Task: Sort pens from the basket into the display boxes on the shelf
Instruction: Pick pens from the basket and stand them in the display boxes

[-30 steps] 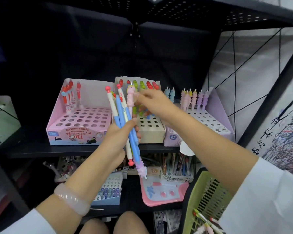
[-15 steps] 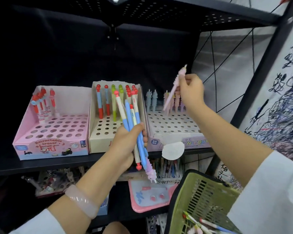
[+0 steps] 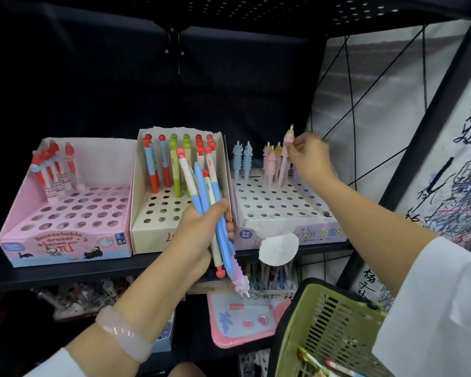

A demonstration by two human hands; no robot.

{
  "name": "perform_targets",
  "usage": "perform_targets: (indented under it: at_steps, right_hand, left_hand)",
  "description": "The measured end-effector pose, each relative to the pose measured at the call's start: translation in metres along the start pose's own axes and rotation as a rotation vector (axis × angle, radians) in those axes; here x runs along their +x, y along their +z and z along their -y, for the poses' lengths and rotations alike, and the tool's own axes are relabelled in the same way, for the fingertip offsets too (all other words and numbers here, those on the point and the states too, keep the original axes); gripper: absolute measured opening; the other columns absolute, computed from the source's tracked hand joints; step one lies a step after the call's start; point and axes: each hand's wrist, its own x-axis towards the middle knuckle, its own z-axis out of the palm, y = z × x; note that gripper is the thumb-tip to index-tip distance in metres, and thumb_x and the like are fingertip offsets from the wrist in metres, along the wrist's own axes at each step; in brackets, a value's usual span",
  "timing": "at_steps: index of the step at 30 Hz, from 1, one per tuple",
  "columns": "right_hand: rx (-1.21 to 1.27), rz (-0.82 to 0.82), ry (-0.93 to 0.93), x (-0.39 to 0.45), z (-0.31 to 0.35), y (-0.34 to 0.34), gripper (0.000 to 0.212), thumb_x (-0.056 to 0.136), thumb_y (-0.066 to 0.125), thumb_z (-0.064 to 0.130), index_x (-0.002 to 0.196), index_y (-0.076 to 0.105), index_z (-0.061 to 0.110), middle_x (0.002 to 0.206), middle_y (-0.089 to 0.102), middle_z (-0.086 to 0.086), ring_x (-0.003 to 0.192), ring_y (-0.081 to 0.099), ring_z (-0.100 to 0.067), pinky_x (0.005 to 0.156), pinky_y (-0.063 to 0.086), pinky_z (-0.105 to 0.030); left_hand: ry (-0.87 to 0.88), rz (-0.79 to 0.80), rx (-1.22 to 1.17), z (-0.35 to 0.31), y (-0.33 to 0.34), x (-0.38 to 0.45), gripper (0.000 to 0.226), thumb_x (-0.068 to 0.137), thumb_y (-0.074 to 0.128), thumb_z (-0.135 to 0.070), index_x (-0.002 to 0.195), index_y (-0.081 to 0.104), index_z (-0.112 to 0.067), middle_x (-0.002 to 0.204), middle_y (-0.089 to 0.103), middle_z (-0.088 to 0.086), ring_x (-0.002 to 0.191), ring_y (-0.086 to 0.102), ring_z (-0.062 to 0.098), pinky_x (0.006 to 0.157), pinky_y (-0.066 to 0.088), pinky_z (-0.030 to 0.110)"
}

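Right hand (image 3: 307,159) pinches pink unicorn pen (image 3: 284,161) over unicorn box (image 3: 291,213); left hand (image 3: 199,235) grips pen bundle (image 3: 204,202). Keep it upright, seat straight into hole below fingertips.

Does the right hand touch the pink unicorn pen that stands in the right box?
Touching. The head view shows the right hand pinching the top of the pink unicorn pen, whose lower end meets the unicorn box.

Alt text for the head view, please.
A right hand sets a pink unicorn pen into the unicorn box on a shelf, while the left hand grips a bundle of pens before the middle box.
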Motion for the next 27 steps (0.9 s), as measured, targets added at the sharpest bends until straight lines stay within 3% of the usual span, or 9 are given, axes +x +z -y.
perform_targets:
  at_steps: [4, 10, 13, 15, 18, 20, 22, 24, 27]
  right_hand:
    - [-0.010, 0.019, 0.040, 0.000, -0.005, 0.008, 0.022, 0.093, 0.054, 0.024, 0.097, 0.059, 0.004, 0.090, 0.067, -0.013, 0.083, 0.064, -0.026, 0.078, 0.052, -0.036]
    - [-0.106, 0.195, 0.093, -0.014, -0.015, 0.017, 0.016, 0.094, 0.049, 0.015, 0.097, 0.058, 0.002, 0.082, 0.062, -0.010, 0.080, 0.056, -0.022, 0.083, 0.050, -0.036]
    - [-0.086, 0.075, 0.078, -0.023, -0.005, 0.013, 0.019, 0.092, 0.053, 0.012, 0.108, 0.057, 0.002, 0.099, 0.063, -0.011, 0.092, 0.059, -0.025, 0.085, 0.049, -0.034]
    - [0.018, 0.003, 0.004, -0.039, 0.014, 0.004, 0.012, 0.092, 0.054, 0.013, 0.103, 0.058, 0.009, 0.092, 0.062, -0.003, 0.081, 0.058, -0.013, 0.075, 0.049, -0.022]
    - [0.257, 0.320, -0.066, -0.085, 0.041, -0.007, 0.008, 0.092, 0.054, 0.018, 0.088, 0.055, 0.025, 0.078, 0.063, 0.008, 0.064, 0.058, -0.004, 0.063, 0.052, -0.018]
    - [0.313, 0.574, -0.075, -0.121, 0.049, -0.011, 0.008, 0.091, 0.055, 0.023, 0.094, 0.052, 0.031, 0.081, 0.066, 0.006, 0.067, 0.063, -0.003, 0.063, 0.054, -0.019]
    - [0.301, 0.725, -0.076, -0.151, 0.053, -0.010, 0.024, 0.090, 0.057, 0.028, 0.113, 0.048, 0.029, 0.087, 0.067, 0.005, 0.071, 0.062, 0.001, 0.062, 0.049, -0.013]
    - [0.371, 0.823, -0.003, -0.168, 0.053, -0.007, 0.034, 0.092, 0.056, 0.030, 0.123, 0.042, 0.028, 0.087, 0.067, 0.001, 0.071, 0.063, -0.004, 0.064, 0.052, -0.020]
    - [0.501, 0.816, 0.079, -0.176, 0.053, -0.007, 0.014, 0.093, 0.053, 0.030, 0.104, 0.047, 0.025, 0.076, 0.066, 0.001, 0.061, 0.062, -0.009, 0.060, 0.053, -0.024]
  left_hand:
    - [0.024, 0.013, 0.010, 0.000, -0.004, 0.000, 0.014, 0.092, 0.054, -0.010, 0.078, 0.054, -0.009, 0.052, 0.054, 0.000, 0.045, 0.048, 0.015, 0.044, 0.044, 0.024]
    - [0.041, 0.046, 0.014, -0.003, -0.005, -0.004, 0.010, 0.092, 0.054, -0.010, 0.082, 0.054, -0.009, 0.052, 0.054, 0.000, 0.045, 0.049, 0.014, 0.045, 0.044, 0.024]
    - [0.062, 0.052, 0.010, -0.009, -0.007, -0.004, 0.007, 0.092, 0.054, -0.010, 0.085, 0.054, -0.010, 0.053, 0.054, 0.000, 0.045, 0.050, 0.013, 0.044, 0.044, 0.023]
    - [0.072, 0.050, -0.002, -0.012, -0.006, -0.004, 0.006, 0.092, 0.055, -0.011, 0.086, 0.055, -0.010, 0.052, 0.055, -0.002, 0.045, 0.051, 0.012, 0.044, 0.045, 0.023]
    - [0.092, 0.039, -0.025, -0.015, -0.004, -0.003, 0.005, 0.092, 0.055, -0.012, 0.088, 0.056, -0.010, 0.051, 0.055, -0.003, 0.045, 0.051, 0.011, 0.045, 0.046, 0.023]
    - [0.119, 0.023, -0.030, -0.017, -0.001, -0.003, 0.006, 0.092, 0.054, -0.013, 0.087, 0.056, -0.010, 0.051, 0.055, -0.003, 0.045, 0.051, 0.011, 0.045, 0.045, 0.023]
    - [0.134, 0.006, -0.047, -0.021, 0.001, -0.004, 0.008, 0.093, 0.054, -0.013, 0.085, 0.056, -0.011, 0.051, 0.055, -0.003, 0.046, 0.051, 0.011, 0.046, 0.046, 0.024]
    - [0.136, 0.003, -0.081, -0.024, 0.002, -0.005, 0.009, 0.093, 0.053, -0.013, 0.084, 0.055, -0.011, 0.052, 0.055, -0.003, 0.046, 0.051, 0.011, 0.046, 0.047, 0.023]
    - [0.130, -0.018, -0.127, -0.027, 0.002, -0.009, 0.012, 0.093, 0.053, -0.013, 0.082, 0.055, -0.010, 0.049, 0.055, -0.004, 0.043, 0.051, 0.009, 0.045, 0.047, 0.021]
